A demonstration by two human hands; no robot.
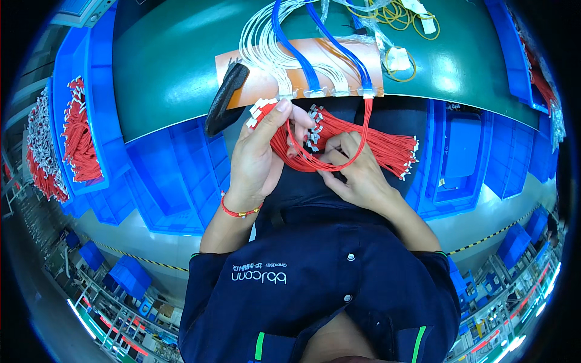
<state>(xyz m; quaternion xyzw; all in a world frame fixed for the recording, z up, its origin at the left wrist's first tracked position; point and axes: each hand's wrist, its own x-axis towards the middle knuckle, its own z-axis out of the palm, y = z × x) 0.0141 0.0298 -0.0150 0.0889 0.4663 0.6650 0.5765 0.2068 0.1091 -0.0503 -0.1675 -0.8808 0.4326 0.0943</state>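
Gripping a clutch of looped red wires (305, 162), the left hand (257, 158) is holding their white connector ends (262, 111) just beside its thumb in the head view. The loop is hanging from the near edge of the copper-coloured board (257, 86) and passing over the right hand (360, 172), whose fingers are curling in close; whether they are grasping wire, one cannot tell. A thicker red bundle (384, 145) is lying just beyond that nearer right hand, its long axis running rightward and slightly bodyward.
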